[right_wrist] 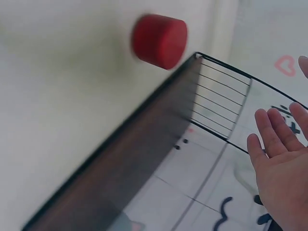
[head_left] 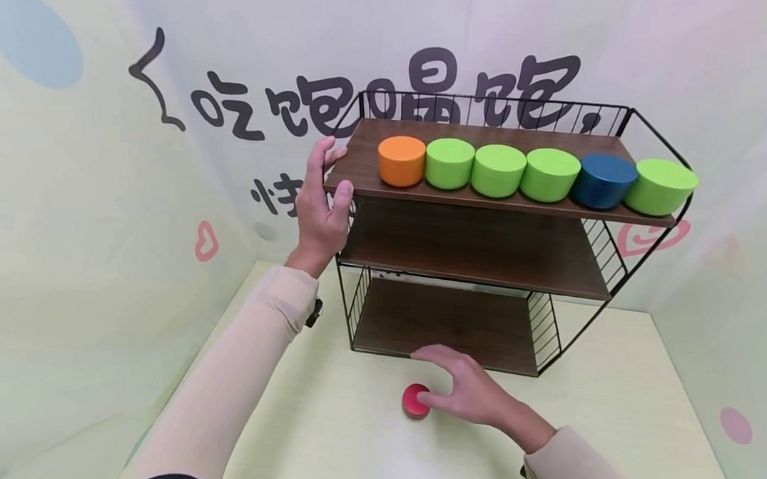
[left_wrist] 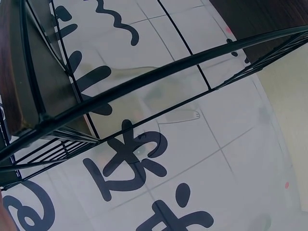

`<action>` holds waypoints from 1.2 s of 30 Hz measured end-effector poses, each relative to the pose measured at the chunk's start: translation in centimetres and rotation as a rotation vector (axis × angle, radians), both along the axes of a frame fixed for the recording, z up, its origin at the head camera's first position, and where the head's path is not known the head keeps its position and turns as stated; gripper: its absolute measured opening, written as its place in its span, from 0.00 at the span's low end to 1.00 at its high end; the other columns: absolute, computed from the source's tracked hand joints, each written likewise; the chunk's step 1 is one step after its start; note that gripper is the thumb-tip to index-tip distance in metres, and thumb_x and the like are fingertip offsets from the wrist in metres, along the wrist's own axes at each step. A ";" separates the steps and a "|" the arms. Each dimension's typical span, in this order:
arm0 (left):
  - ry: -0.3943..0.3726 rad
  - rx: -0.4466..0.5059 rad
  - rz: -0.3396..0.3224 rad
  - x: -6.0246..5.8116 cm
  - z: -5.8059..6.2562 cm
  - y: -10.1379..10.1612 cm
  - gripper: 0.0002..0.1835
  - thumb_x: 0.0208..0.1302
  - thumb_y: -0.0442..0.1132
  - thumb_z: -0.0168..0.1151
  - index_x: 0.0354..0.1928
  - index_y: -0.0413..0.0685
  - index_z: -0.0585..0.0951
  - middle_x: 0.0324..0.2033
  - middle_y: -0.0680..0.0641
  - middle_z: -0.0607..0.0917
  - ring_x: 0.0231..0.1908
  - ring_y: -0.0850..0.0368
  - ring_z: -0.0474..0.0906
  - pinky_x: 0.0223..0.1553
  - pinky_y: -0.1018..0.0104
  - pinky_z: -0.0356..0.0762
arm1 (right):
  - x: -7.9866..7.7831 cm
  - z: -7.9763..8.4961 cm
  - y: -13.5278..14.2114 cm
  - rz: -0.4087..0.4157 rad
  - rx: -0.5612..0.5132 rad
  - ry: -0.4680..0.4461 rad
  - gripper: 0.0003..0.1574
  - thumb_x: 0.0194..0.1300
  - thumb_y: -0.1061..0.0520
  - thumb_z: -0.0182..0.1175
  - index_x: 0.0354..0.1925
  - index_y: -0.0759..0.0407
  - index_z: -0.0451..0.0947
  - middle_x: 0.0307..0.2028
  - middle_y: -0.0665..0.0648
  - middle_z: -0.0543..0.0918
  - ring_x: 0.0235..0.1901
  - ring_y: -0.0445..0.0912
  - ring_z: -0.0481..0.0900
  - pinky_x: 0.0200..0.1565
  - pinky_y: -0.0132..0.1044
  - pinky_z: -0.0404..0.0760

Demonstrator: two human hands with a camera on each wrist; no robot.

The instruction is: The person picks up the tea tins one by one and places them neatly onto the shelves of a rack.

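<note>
A dark three-tier wire shelf rack [head_left: 472, 275] stands ahead of me. My left hand [head_left: 323, 208] holds the left end of its top board, thumb by the front edge and fingers bent at the side. Only a sliver of that hand enters the left wrist view. Below the rack's front, a red cylinder [head_left: 415, 400] sits on the table. My right hand [head_left: 473, 393] hovers beside it, fingers spread; its thumb overlaps the cylinder in the head view. The right wrist view shows the right palm [right_wrist: 284, 173] with extended fingers, apart from the red cylinder [right_wrist: 160, 41].
Along the top board's front stands a row: an orange cylinder [head_left: 401, 162], several green cylinders [head_left: 498, 172] and a blue cylinder [head_left: 603, 181] near the right end. Printed cloth walls surround the pale table [head_left: 614, 392]. Thin black wires [head_left: 546, 332] close the rack's sides.
</note>
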State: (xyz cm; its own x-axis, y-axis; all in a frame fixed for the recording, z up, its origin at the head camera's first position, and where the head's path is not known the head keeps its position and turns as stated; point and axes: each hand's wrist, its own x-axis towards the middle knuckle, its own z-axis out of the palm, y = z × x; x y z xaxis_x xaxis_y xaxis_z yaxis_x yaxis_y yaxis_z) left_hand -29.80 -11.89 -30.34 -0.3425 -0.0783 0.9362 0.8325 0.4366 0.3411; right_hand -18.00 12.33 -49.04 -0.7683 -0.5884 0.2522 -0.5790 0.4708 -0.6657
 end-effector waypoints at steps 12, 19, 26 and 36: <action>0.014 0.004 -0.011 0.0 0.1 0.1 0.28 0.60 0.38 0.47 0.59 0.24 0.68 0.49 0.29 0.82 0.53 0.37 0.77 0.55 0.59 0.71 | 0.5 -3.5 -0.3 -0.043 0.044 -0.045 0.36 0.55 0.51 0.73 0.62 0.56 0.77 0.61 0.50 0.78 0.64 0.49 0.73 0.60 0.52 0.73; 0.019 0.005 -0.015 0.0 0.1 0.1 0.28 0.60 0.38 0.47 0.59 0.24 0.68 0.48 0.29 0.82 0.53 0.37 0.77 0.54 0.58 0.72 | 0.7 -5.3 -0.5 -0.067 0.026 -0.057 0.35 0.52 0.52 0.75 0.58 0.56 0.79 0.60 0.53 0.78 0.63 0.51 0.74 0.58 0.53 0.74; 0.013 0.001 -0.006 0.1 0.1 0.0 0.28 0.59 0.38 0.46 0.58 0.23 0.68 0.49 0.29 0.82 0.53 0.37 0.77 0.53 0.58 0.72 | 0.7 -6.6 -0.8 -0.074 0.011 -0.098 0.35 0.50 0.53 0.76 0.57 0.59 0.80 0.60 0.57 0.78 0.61 0.53 0.75 0.56 0.57 0.75; 0.006 -0.004 -0.003 0.1 0.1 0.1 0.28 0.60 0.37 0.46 0.59 0.24 0.68 0.49 0.29 0.81 0.54 0.38 0.77 0.53 0.57 0.72 | 0.7 -8.3 -0.7 -0.081 0.017 -0.112 0.33 0.51 0.53 0.76 0.56 0.54 0.80 0.59 0.56 0.78 0.59 0.52 0.76 0.55 0.55 0.76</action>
State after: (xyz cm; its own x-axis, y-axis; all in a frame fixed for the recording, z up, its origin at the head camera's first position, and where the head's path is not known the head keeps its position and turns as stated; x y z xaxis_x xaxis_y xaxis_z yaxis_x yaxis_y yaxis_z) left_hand -29.73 -11.83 -30.23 -0.3376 -0.0733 0.9384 0.8357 0.4354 0.3346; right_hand -17.34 11.60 -57.35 -0.8362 -0.5267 0.1526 -0.4612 0.5250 -0.7153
